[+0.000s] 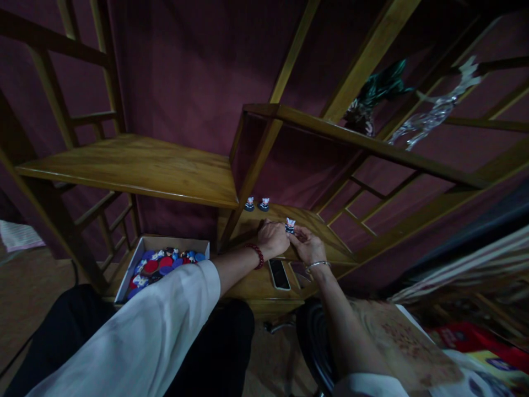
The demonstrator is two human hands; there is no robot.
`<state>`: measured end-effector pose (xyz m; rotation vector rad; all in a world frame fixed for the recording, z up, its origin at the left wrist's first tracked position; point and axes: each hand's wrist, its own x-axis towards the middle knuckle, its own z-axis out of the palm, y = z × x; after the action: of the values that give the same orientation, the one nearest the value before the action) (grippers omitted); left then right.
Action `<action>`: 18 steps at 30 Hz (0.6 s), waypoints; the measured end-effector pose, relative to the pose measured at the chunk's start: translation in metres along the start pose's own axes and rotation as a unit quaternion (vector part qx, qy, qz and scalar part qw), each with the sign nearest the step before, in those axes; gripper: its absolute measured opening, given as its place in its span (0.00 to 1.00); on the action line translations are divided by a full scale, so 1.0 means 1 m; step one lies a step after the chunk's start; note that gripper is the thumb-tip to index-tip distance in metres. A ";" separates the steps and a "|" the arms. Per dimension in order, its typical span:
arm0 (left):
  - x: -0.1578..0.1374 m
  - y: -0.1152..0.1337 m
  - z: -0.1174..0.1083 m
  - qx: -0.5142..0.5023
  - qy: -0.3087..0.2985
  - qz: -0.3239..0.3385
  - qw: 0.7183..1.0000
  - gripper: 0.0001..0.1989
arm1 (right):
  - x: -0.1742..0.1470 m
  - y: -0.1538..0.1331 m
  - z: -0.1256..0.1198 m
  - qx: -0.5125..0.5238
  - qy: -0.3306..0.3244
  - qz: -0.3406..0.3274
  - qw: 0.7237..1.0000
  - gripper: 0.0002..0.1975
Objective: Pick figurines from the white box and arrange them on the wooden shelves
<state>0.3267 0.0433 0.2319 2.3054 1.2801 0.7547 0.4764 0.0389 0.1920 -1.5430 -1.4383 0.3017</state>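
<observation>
1. Around the hands: a slanting yellow-brown wooden post [260, 165] stands left of two small white-headed figurines with dark bases [264, 204], which sit upright on the lower wooden shelf [316, 216] beyond the hands.
2. A raised yellow-brown wooden board [144, 168] overhangs the left side; a dark-screened phone with a pale edge [279, 274] lies just in front of the hands.
3. At upper right, a clear, glassy animal-shaped ornament [433, 116] stands near a dark green ornament [384, 82].
4. Container: an open, white-walled cardboard box [173, 242] at lower left holds a jumble of red, blue and purple round pieces [151, 266] and small white figures.
5. A similar white-headed figurine with a dark body [290, 225] is upright between the hands — the right hand's [309, 245] grip pinches it; the left hand [273, 238] is curled against its other side, though I cannot tell whether that grip is closed on it.
</observation>
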 end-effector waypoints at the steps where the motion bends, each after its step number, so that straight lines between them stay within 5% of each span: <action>1: 0.001 0.000 0.001 0.003 0.004 0.002 1.000 0.14 | 0.002 0.001 0.000 0.001 -0.006 -0.001 1.000 0.20; 18: 0.015 0.000 0.003 0.055 -0.027 0.015 0.998 0.17 | 0.034 0.019 0.002 -0.068 -0.008 0.025 0.997 0.15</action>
<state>0.3349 0.0561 0.2332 2.4198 1.2960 0.6428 0.4962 0.0725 0.1911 -1.6921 -1.4602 0.2497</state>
